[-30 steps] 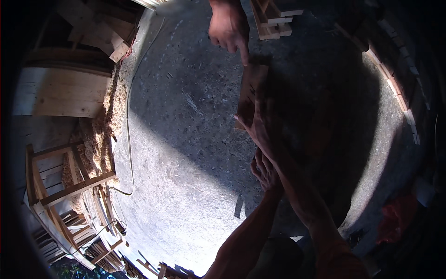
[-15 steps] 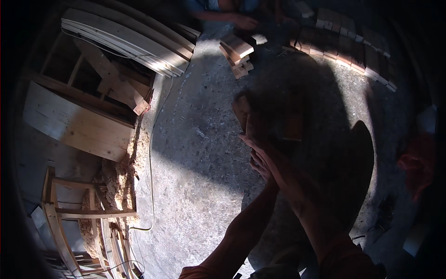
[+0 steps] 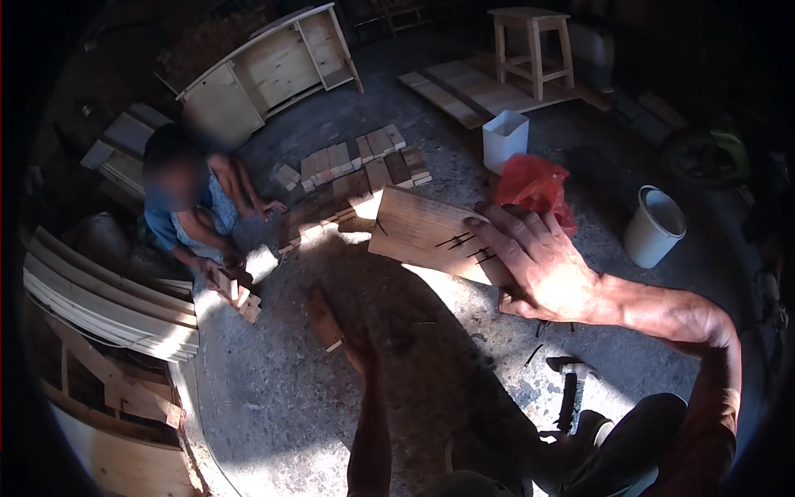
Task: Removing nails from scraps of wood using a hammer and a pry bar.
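My right hand (image 3: 542,269) grips the end of a flat wooden board (image 3: 422,236), fingers across its face and thumb below. Thin dark pieces resembling nails, or marks, show on the board by the fingertips; I cannot tell which. Lower and to the left, in shadow, my left hand (image 3: 362,354) is closed on a small wooden block (image 3: 321,319); its fingers show only dimly. Near my feet a hammer (image 3: 571,393) lies on the floor, with a few thin dark pieces beside it.
A person (image 3: 186,195) crouches at the left, handling small wood pieces. Beyond are rows of wood blocks (image 3: 352,161). A red plastic bag (image 3: 534,186), white square container (image 3: 505,137) and white bucket (image 3: 654,228) stand right. Curved planks (image 3: 108,290) lie left; a stool (image 3: 530,45) stands behind.
My hands, close together before, are now apart. The right has moved right and holds the board in sunlight; the left stays in shadow with the block. The view has swung right and upward.
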A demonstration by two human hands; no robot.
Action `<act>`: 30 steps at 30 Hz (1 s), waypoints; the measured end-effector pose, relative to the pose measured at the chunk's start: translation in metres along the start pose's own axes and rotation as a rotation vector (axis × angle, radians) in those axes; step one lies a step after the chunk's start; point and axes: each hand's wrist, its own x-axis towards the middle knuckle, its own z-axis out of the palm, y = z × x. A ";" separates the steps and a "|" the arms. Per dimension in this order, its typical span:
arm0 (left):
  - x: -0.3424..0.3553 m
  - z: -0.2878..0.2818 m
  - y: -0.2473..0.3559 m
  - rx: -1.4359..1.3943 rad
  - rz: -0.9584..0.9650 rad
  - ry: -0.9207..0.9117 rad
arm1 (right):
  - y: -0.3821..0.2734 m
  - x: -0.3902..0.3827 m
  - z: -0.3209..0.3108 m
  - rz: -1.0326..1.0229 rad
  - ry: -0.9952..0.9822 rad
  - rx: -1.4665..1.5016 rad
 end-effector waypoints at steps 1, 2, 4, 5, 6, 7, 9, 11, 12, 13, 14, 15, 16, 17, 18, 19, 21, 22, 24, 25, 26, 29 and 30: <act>-0.001 0.001 0.076 -0.393 0.028 -0.207 | 0.011 -0.024 -0.024 0.071 0.014 -0.079; -0.009 -0.002 0.157 -0.776 0.042 -0.436 | 0.019 -0.048 -0.044 0.131 0.091 -0.089; -0.038 -0.059 0.286 -1.011 0.258 -0.767 | 0.029 -0.078 -0.067 0.172 0.205 -0.079; -0.051 -0.079 0.325 -1.009 0.402 -0.811 | 0.032 -0.088 -0.069 0.175 0.305 -0.029; -0.059 -0.082 0.358 -1.023 0.534 -0.864 | 0.032 -0.101 -0.078 0.199 0.396 -0.021; -0.071 -0.090 0.394 -0.996 0.599 -0.924 | 0.035 -0.116 -0.084 0.227 0.415 -0.043; -0.097 -0.099 0.452 -1.033 0.668 -1.024 | 0.032 -0.143 -0.093 0.280 0.553 -0.031; -0.124 -0.097 0.488 -1.160 0.693 -1.126 | 0.027 -0.172 -0.100 0.324 0.592 -0.046; -0.134 -0.097 0.496 -1.160 0.651 -1.130 | 0.026 -0.185 -0.105 0.342 0.572 -0.018; -0.145 -0.099 0.497 -1.157 0.601 -1.128 | 0.022 -0.197 -0.111 0.356 0.548 0.018; -0.153 -0.095 0.500 -1.114 0.635 -1.100 | 0.019 -0.208 -0.116 0.372 0.544 0.091; -0.167 -0.098 0.508 -1.133 0.563 -1.133 | 0.014 -0.218 -0.123 0.418 0.522 0.188; -0.170 -0.094 0.508 -1.119 0.576 -1.126 | 0.012 -0.229 -0.129 0.441 0.504 0.185; -0.175 -0.092 0.511 -1.107 0.587 -1.117 | 0.012 -0.239 -0.132 0.463 0.484 0.184; -0.182 -0.093 0.516 -1.085 0.597 -1.128 | 0.011 -0.248 -0.135 0.475 0.503 0.192; -0.195 -0.100 0.534 -1.041 0.654 -1.115 | 0.011 -0.256 -0.137 0.487 0.510 0.212; -0.210 -0.101 0.550 -0.986 0.711 -1.115 | 0.012 -0.271 -0.141 0.513 0.524 0.237; -0.213 -0.098 0.553 -0.928 0.667 -1.136 | 0.014 -0.278 -0.143 0.526 0.522 0.233; -0.224 -0.097 0.564 -0.863 0.570 -1.126 | 0.018 -0.286 -0.145 0.544 0.528 0.242; -0.227 -0.092 0.568 -0.855 0.549 -1.137 | 0.020 -0.289 -0.145 0.560 0.516 0.255; -0.229 -0.084 0.572 -0.913 0.602 -1.128 | 0.025 -0.293 -0.144 0.549 0.522 0.236; -0.186 -0.069 0.556 -0.603 0.489 -1.294 | 0.049 -0.308 -0.126 0.573 0.405 0.291; -0.209 -0.046 0.558 -0.780 0.550 -1.227 | 0.054 -0.320 -0.109 0.627 0.331 0.321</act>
